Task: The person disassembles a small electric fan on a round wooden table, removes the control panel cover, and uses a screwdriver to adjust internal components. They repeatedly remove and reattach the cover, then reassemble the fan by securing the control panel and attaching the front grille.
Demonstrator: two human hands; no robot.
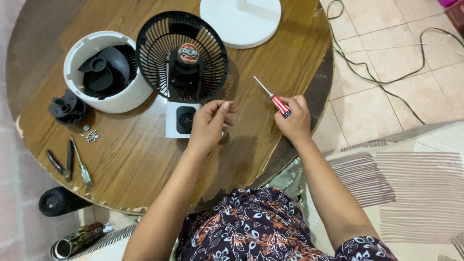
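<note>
My right hand (293,121) grips a small screwdriver (273,99) with a red patterned handle, its metal shaft pointing up and left over the round wooden table (270,63). My left hand (209,124) is loosely curled, its fingertips pinched near a small shiny part that I cannot make out, beside a white square piece with a black round centre (180,119). Just beyond stands a black fan grille with the motor in its middle (182,55).
A white round housing with black fan blades inside (107,71) sits at the left. A black plastic part (67,107), loose screws (90,136), pliers (62,162) and a second screwdriver (82,166) lie near the left edge. A white round base (240,20) is at the back. Cables (382,72) trail on the tiled floor.
</note>
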